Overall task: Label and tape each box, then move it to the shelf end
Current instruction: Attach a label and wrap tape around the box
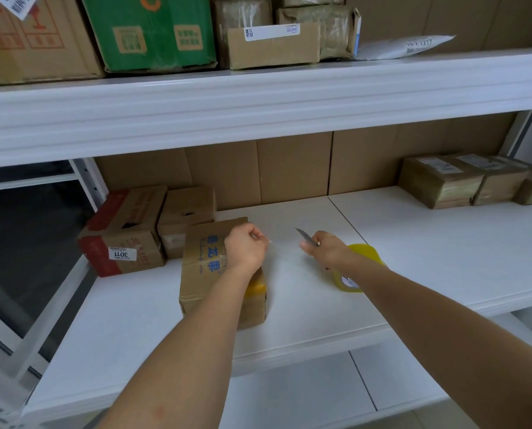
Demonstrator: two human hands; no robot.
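White shelving fills my view, cardboard lining the back; I'm working on the middle shelf (413,243).

Left hand (245,247): fingers curled into a pinch, holding the free end of a clear tape strip (284,258) over the right edge of the box (202,267). Right hand (323,247): fingers wrapped round a small utility knife (306,237), blade pointing up-left toward the strip. The strip is faint, stretched between the two hands and back toward the yellow tape roll (356,270), which sits partly hidden behind my right wrist. I can't tell whether the roll rests on the shelf or hangs off the hand.

Box sits near the shelf's front edge, left of centre: plain carton, blue print on top, tape sheen across the lid, a yellow patch on its right side behind my left forearm. Can't make out a label on it.

Handling, my read: small corrugated carton, stiff at edges and corners, probably light. Taped top will be slick, so take it by the two side walls or under the bottom edge, not the lid. The strip is thin and sticky and will fold on itself if it goes slack, so keep tension while cutting and keep the blade away from my left fingers.

Outward: two more cartons (125,233) at the shelf's left end, one with a 3011 sticker. Taped boxes (462,181) grouped at the right end by the back. Upper shelf holds more parcels (270,44).
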